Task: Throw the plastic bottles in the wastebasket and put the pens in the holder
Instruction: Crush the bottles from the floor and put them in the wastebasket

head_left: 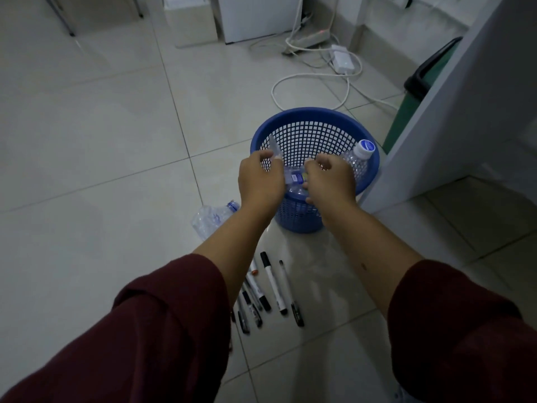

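Observation:
A blue mesh wastebasket (315,117) stands on the tiled floor. Over its near rim, my left hand (260,178) and my right hand (331,177) both grip a crumpled clear plastic bottle (295,178) with a blue label. Another clear bottle (360,158) with a white cap leans inside the basket at the right. A third, crushed bottle (210,218) with a blue cap lies on the floor left of the basket, partly behind my left forearm. Several pens and markers (273,286) lie side by side on the floor below the basket. No pen holder is in view.
A white wall corner (453,126) rises right of the basket, with a green bin with a black lid (418,91) behind it. White cables (313,80), a power strip and an adapter lie on the floor beyond. White cabinets stand at the back.

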